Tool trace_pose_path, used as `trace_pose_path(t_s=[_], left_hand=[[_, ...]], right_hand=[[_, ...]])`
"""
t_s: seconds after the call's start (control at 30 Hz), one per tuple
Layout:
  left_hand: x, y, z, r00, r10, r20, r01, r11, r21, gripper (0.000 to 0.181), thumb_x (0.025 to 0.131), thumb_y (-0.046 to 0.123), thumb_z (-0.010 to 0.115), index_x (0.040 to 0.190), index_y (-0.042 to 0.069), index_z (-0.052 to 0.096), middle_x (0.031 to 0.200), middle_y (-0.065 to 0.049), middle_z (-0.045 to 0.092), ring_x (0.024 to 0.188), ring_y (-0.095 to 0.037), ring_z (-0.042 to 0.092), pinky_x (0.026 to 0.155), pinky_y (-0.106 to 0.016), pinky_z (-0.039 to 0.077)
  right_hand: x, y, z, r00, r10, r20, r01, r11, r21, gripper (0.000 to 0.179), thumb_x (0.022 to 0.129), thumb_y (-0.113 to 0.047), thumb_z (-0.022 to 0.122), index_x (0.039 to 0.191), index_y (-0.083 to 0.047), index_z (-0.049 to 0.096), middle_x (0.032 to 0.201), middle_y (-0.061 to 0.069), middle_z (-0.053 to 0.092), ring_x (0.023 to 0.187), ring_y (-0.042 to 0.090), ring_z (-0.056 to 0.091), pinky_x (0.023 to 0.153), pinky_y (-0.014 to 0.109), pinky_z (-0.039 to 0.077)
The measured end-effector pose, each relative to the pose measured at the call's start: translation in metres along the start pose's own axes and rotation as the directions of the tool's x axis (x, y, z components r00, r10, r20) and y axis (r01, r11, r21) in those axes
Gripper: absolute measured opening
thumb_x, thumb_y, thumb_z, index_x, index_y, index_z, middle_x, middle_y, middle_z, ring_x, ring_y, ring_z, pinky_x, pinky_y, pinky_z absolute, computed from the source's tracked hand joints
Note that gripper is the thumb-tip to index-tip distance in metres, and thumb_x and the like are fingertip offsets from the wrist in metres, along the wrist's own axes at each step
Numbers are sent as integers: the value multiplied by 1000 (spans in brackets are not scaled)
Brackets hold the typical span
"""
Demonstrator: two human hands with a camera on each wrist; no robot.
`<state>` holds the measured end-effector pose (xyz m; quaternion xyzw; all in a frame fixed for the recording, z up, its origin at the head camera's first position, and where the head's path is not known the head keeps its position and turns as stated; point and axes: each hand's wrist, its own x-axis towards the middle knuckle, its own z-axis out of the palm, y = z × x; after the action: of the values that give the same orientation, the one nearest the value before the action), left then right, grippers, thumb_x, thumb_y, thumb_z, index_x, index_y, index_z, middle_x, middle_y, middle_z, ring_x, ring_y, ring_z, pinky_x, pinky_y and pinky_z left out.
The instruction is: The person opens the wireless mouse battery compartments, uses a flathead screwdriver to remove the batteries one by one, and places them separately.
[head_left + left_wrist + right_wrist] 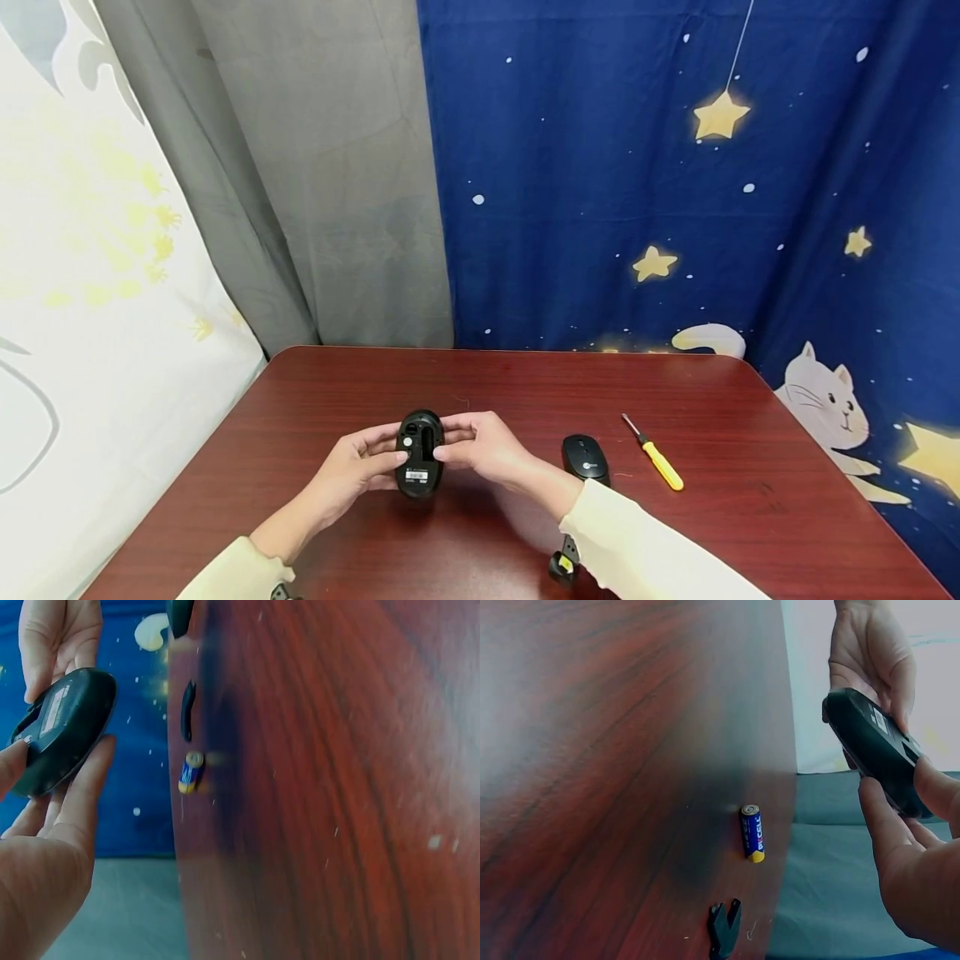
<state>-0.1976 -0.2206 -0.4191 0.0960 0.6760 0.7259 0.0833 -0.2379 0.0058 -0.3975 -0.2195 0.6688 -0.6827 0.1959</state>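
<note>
A black computer mouse (418, 481) is held above the table, its underside with a label and an open battery slot facing the head camera. My left hand (352, 467) grips its left side, thumb on the underside and fingers around the edge. From the other side my right hand (487, 446) holds it, with the thumb by the slot. Both wrist views show a blue and yellow battery (753, 834) lying on the table. Near it lies a small black forked piece (724, 930), perhaps the battery cover. In the head view, the battery and this piece are hidden.
A second black mouse (585, 456) sits on the table (337, 375) beyond my right forearm, partly covered by it. Right of that lies a screwdriver with a yellow handle (663, 467). Grey curtains (360, 183) and blue curtains (570, 167) hang behind the table.
</note>
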Motion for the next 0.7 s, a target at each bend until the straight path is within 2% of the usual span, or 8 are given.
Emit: trace_pose_path(t_s=[0.13, 0.3, 0.47, 0.7], left_hand=[[3, 1, -11, 1000, 31, -5, -31, 999, 26, 58, 90, 3, 66, 140, -12, 39, 118, -19, 63, 97, -25, 67, 81, -45, 56], [8, 0, -23, 998, 64, -18, -61, 992, 109, 57, 89, 4, 68, 138, -12, 43, 122, -22, 61, 98, -22, 67, 82, -41, 56], [13, -2, -34, 994, 95, -47, -83, 974, 210, 53, 87, 2, 70, 134, -10, 48, 120, -22, 63, 100, -17, 66, 82, -32, 56], [18, -4, -43, 982, 175, -72, -143, 934, 327, 46, 81, -3, 73, 125, -7, 57, 112, -18, 66, 99, -15, 66, 82, -27, 55]], right_hand=[[11, 1, 6, 998, -62, -21, 60, 992, -107, 39, 82, 6, 71, 121, 7, 63, 101, 17, 70, 89, 21, 68, 78, 40, 57], [22, 3, 11, 988, -150, -40, 133, 952, -277, 40, 81, 2, 75, 120, 4, 65, 101, 15, 70, 94, 22, 68, 76, 28, 57], [32, 7, 16, 981, -189, -46, 164, 931, -326, 42, 80, 2, 76, 120, 4, 65, 104, 14, 70, 95, 24, 68, 76, 26, 56], [42, 13, 20, 971, -237, -23, 206, 887, -413, 42, 81, 0, 77, 121, -4, 66, 108, 4, 70, 93, 10, 67, 75, 20, 54]])
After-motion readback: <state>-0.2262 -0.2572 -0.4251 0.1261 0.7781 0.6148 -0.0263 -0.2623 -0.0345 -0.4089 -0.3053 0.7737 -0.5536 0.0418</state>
